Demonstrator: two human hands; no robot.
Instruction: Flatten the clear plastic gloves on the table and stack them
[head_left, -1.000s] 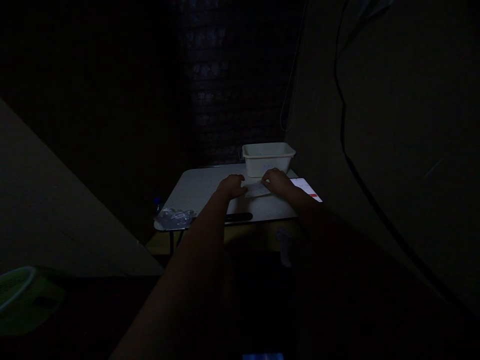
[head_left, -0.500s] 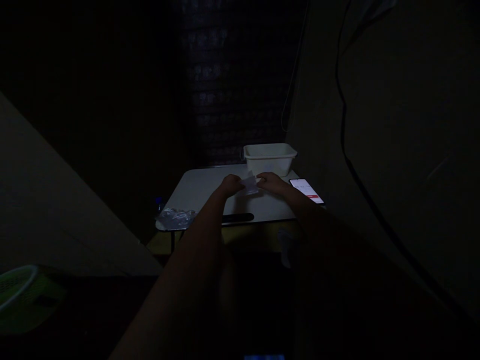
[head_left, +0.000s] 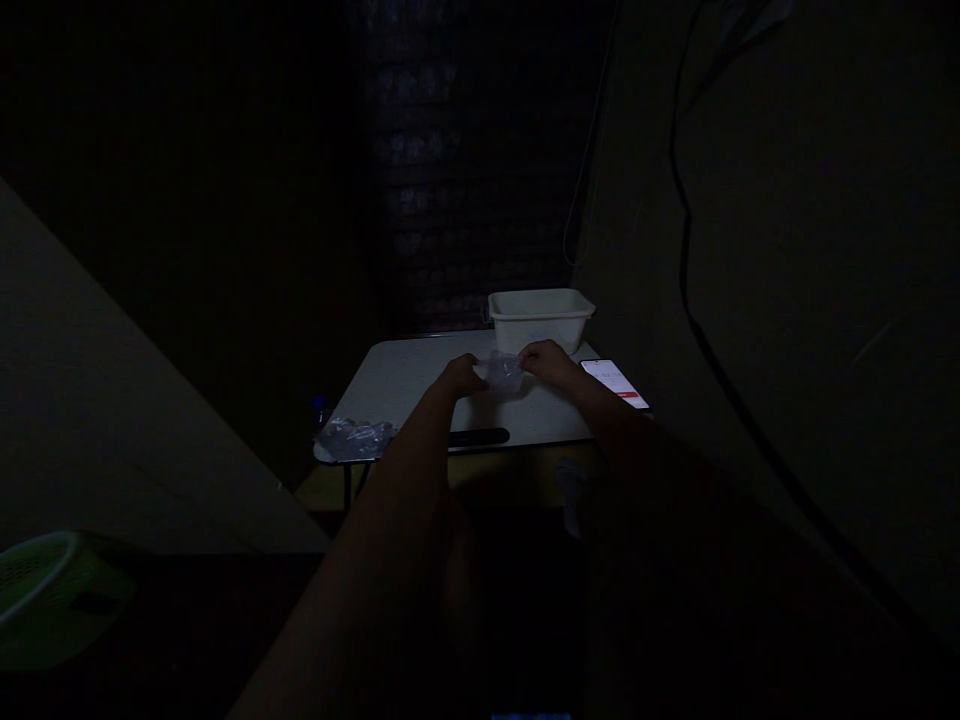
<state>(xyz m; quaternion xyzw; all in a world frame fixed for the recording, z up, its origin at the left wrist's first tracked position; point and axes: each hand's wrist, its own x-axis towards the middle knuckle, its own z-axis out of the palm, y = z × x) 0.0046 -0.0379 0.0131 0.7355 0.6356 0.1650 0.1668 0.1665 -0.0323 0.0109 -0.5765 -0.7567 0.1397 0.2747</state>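
Note:
Above the white table (head_left: pixel 397 385), a small clear plastic bag (head_left: pixel 504 372) is stretched between my two hands. My left hand (head_left: pixel 463 376) is closed on its left side. The fingers of my right hand (head_left: pixel 541 361) pinch its upper right edge. Just behind the hands stands a pale plastic tub (head_left: pixel 541 322). Crumpled clear plastic (head_left: pixel 354 438) lies at the table's front left corner. The dim light hides whether anything is inside the bag.
A lit phone (head_left: pixel 615 382) lies at the table's right edge. A dark slot (head_left: pixel 480 437) runs along the front edge. A blue-capped bottle (head_left: pixel 319 408) is at the left, and a green basket (head_left: pixel 64 600) sits lower left. A cable hangs on the right wall.
The plastic bag is spread wider and faces the camera more. My right hand has shifted slightly, its fingers now at the bag's upper edge.

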